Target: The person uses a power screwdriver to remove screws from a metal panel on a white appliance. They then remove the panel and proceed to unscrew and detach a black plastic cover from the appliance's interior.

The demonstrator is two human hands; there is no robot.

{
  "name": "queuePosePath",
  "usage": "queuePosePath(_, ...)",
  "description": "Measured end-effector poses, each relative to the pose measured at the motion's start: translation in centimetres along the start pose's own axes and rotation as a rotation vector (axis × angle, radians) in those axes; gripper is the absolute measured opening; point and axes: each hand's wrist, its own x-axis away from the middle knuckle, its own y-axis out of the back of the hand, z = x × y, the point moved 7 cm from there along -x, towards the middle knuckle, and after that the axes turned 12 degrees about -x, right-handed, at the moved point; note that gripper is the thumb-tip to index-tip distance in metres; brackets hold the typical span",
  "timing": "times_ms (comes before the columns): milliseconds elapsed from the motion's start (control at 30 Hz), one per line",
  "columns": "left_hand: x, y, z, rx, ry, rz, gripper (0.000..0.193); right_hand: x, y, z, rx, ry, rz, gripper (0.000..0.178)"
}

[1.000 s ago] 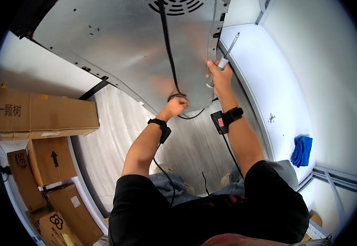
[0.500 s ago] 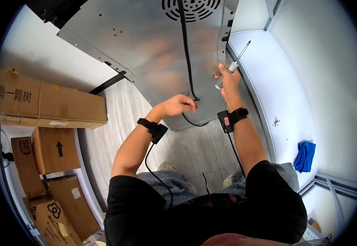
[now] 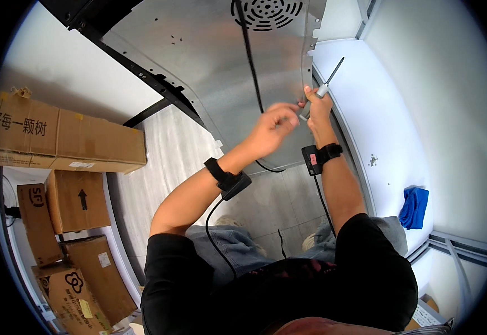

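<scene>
So, markings first: long carton (image 3: 70,142) has big black characters, arrow carton (image 3: 73,215) a black arrow, lower carton (image 3: 64,304) a flower-like emblem plus yellow sticker (image 3: 85,308). Right wrist unit (image 3: 309,153) carries a small red tag (image 3: 313,159). Right hand (image 3: 320,111) closed round screwdriver (image 3: 323,90), beside the metal panel's (image 3: 215,61) right edge, tip up. Left hand (image 3: 272,131) half-curled, blurred, before the panel; can't tell if it's pinching anything. Black cord (image 3: 249,56) crosses the panel, passes behind left hand. Blue cloth (image 3: 414,207), small bits (image 3: 373,161) on white tabletop (image 3: 388,123).
</scene>
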Motion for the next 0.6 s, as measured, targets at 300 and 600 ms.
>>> queuePosePath(300,3.3,7.5,0.9,-0.255,-0.053,-0.537,0.015,-0.3,-0.3,2.3,0.034,0.076,-0.026,0.025)
queuePosePath(600,5.0,11.9,0.9,-0.201,-0.043,-0.674,0.013,-0.4,0.4,4.6,0.028,0.131,-0.087,0.022)
